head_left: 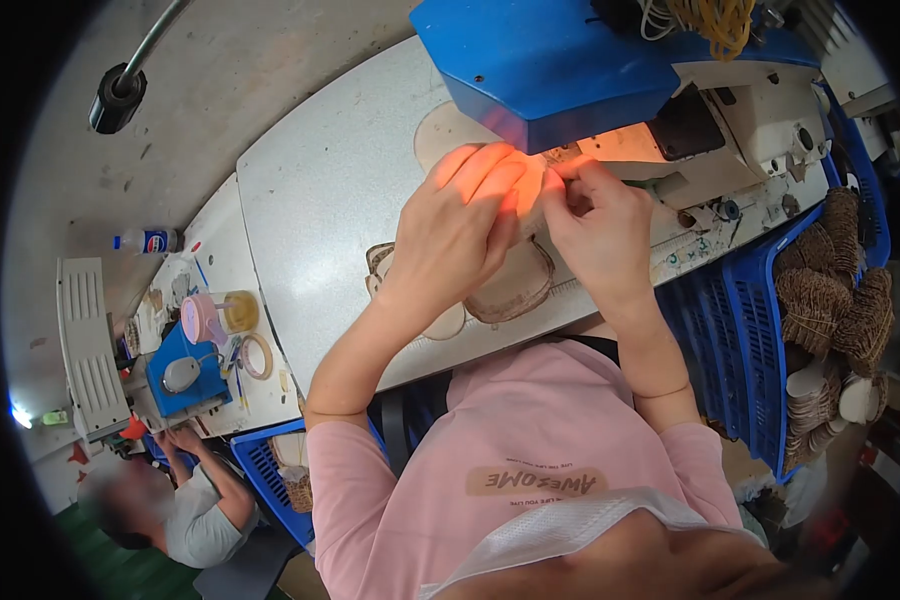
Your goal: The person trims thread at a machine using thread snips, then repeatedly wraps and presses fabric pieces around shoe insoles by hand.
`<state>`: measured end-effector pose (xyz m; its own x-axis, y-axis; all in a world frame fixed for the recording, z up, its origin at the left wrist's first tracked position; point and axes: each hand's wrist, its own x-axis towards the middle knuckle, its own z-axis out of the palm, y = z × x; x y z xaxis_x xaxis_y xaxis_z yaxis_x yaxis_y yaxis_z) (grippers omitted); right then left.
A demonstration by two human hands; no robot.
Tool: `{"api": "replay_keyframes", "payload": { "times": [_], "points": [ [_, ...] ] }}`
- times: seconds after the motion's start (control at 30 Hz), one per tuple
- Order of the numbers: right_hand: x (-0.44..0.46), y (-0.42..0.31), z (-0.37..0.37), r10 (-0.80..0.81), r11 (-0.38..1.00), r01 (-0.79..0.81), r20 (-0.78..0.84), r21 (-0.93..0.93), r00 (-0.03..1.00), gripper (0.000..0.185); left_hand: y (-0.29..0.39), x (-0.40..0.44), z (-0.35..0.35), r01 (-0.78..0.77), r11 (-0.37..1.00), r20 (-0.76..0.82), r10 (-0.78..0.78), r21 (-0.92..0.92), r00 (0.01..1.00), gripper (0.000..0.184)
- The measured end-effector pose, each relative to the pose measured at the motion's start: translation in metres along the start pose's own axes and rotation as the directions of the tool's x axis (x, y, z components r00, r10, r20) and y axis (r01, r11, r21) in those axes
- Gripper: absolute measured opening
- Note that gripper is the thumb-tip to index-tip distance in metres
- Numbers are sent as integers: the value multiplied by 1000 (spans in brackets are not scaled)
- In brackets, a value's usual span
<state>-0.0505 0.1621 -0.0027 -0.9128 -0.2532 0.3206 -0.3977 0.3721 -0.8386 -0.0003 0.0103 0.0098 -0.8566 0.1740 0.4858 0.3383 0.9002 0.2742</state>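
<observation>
Tabletop (310, 220), fingers (482, 178) at blue machine (550, 80), crates (710, 325)

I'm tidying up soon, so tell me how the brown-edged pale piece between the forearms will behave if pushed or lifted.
The brown-edged pale piece lies flat on the white table, so a push would probably slide it, not roll it. It looks thin, so it's likely light. Its even, rounded outline suggests it may hold shape.

Orange glow (625, 143), fisheye distortion, black corners (0, 40)
</observation>
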Motion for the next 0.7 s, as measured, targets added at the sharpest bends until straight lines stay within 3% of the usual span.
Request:
{"api": "replay_keyframes", "payload": {
  "times": [0.3,0.7],
  "points": [
    [8,9,10,-79,997,78,-108,-19,991,6,-21,12,2,-11,997,24,13,-78,1000,22],
    [-15,29,-5,31,965,0,-111,264,993,8,-22,19,2,-14,987,6,15,-159,1000,11]
  ]
}}
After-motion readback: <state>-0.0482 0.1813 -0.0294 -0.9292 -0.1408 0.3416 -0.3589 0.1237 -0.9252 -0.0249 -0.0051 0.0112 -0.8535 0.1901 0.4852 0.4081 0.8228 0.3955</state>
